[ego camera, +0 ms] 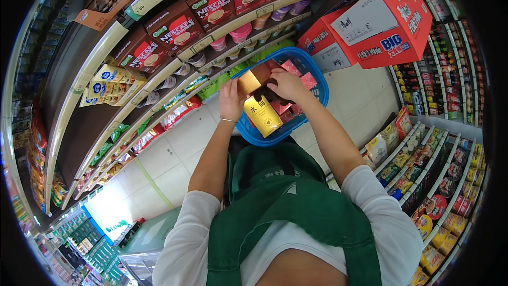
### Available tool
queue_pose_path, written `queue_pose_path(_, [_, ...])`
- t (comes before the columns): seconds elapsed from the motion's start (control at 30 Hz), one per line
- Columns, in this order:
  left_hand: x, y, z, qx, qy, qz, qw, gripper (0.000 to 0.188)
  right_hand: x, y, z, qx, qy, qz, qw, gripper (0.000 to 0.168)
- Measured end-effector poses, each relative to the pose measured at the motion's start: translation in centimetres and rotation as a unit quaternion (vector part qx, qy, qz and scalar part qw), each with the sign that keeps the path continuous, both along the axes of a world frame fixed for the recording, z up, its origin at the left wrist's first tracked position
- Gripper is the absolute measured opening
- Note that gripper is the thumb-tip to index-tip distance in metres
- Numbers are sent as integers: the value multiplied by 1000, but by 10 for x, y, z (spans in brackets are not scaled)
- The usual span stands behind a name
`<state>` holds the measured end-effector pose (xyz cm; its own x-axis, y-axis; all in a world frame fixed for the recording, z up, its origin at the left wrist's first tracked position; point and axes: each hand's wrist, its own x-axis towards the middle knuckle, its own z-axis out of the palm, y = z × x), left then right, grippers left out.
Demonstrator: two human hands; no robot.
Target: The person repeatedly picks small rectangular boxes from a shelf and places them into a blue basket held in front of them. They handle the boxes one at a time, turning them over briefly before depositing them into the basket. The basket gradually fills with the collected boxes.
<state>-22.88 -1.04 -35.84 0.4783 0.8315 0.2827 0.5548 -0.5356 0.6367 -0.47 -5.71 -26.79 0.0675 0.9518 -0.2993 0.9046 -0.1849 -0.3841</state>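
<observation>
A blue plastic shopping basket [326, 87] is in front of me, with both hands over it. My left hand [232, 98] grips the left end of a box with a gold face and a brown side [249, 82]. Fingers of my right hand [289, 83] lie on its brown right end, and the thumb is bent inward. Below the box, between the hands, is something dark brown [273, 94], mostly hidden. A yellow-gold package [263, 117] with printed characters lies tilted at the basket's near side. Several red boxes [308, 80] fill the right part, partly covered by my right forearm.
Shelves at left hold Nescafé boxes [174, 35], cups [241, 31] and snack bags [184, 111]. Red cartons [391, 28] stand stacked beyond the basket at right. Curved-looking shelves [420, 178] of packaged food line the right. Pale floor tiles [170, 159] show between.
</observation>
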Motion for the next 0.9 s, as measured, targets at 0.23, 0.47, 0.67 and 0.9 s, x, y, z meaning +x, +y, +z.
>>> queue_pose_path(0.23, [21, -19, 8, 79, 159, 64, 982, 80, -4, -28, 24, -1, 25, -95, 995, 41])
queue_pose_path(0.47, [21, 27, 19, -128, 146, 4, 981, 88, -4, -25, 28, -8, 11, -91, 996, 48])
queue_pose_path(0.67, [24, 29, 24, -29, 153, -16, 988, 85, -2, -25, 21, 18, 13, -85, 996, 50])
queue_pose_path(0.9, [19, 50, -9, -209, 38, -7, 977, 89, 2, -34, 16, 18, 25, -86, 996, 50])
